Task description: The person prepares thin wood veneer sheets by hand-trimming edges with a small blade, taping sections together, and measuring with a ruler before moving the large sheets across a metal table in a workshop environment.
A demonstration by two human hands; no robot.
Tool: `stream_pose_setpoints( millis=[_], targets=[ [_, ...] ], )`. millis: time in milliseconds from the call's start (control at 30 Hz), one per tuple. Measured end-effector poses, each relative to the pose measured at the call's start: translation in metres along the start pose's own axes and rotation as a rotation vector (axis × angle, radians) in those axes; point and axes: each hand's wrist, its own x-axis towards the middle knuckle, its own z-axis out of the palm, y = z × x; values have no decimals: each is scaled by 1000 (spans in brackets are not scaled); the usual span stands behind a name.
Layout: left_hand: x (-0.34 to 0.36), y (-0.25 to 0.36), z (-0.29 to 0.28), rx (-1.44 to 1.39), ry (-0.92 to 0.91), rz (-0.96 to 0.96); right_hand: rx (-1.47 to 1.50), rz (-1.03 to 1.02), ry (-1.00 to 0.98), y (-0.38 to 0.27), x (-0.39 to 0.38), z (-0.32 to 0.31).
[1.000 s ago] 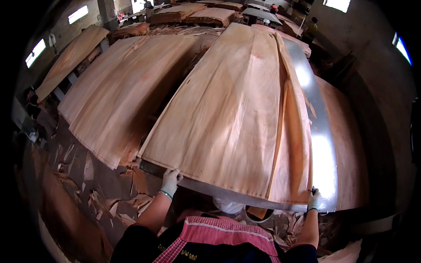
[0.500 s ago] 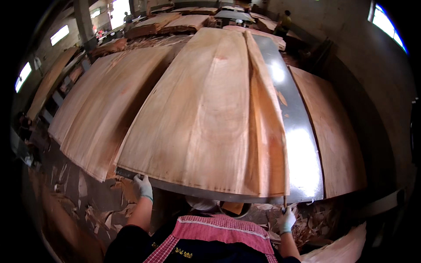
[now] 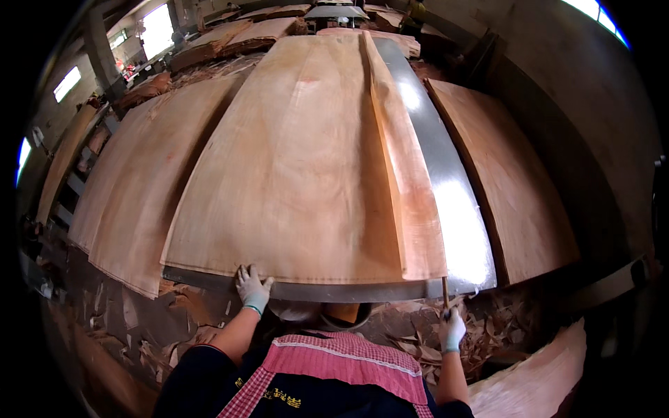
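A large sheet of pale wood veneer (image 3: 279, 160) lies on a metal-topped table (image 3: 453, 188). Along its right side runs a long raised fold, with a separate-looking veneer strip (image 3: 411, 195) overlapping there. My left hand (image 3: 252, 287), in a pale glove, rests with fingers spread on the sheet's near edge. Beyond the table's near right corner, my gloved right hand (image 3: 453, 330) is closed round a slim knife (image 3: 446, 301). Its narrow blade points away from me, with the tip by the strip's near right corner; whether it touches cannot be made out.
Veneer stacks flank the table, one at left (image 3: 146, 181) and one at right (image 3: 502, 181). Veneer scraps (image 3: 481, 324) litter the floor, and a bucket (image 3: 348, 317) stands under the near edge. Farther back are more stacks (image 3: 258, 35) and a person (image 3: 414, 17).
My left hand has moved from the table's edge rightward onto the veneer, its fingers spreading. The raised fold at right now looks flatter and smoother. The whole view has shifted slightly.
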Motion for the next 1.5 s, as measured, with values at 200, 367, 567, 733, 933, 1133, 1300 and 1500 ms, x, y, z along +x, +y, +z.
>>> stream_pose_setpoints(
  millis=[200,367,567,733,933,1133,1300,1500],
  targets=[
    [5,5,0,96,-100,-33,-122,162,-21,78,13,-14],
    [8,1,9,103,-99,-9,-201,301,-21,177,-30,-62],
    [14,16,4,269,-75,44,222,60,-64,60,35,-26],
    [-18,142,9,-730,-386,543,1022,-107,-467,-152,6,33],
    [6,213,-37,-1340,-761,-66,1031,-283,-994,-215,28,-6],
    [-2,41,-59,-1098,-401,-143,1231,857,-409,-94,71,37],
    [-17,-84,-56,-439,111,7,1597,999,-218,-47,97,71],
    [-45,-138,-57,-448,150,-46,1444,833,-19,-89,109,65]
  ],
)
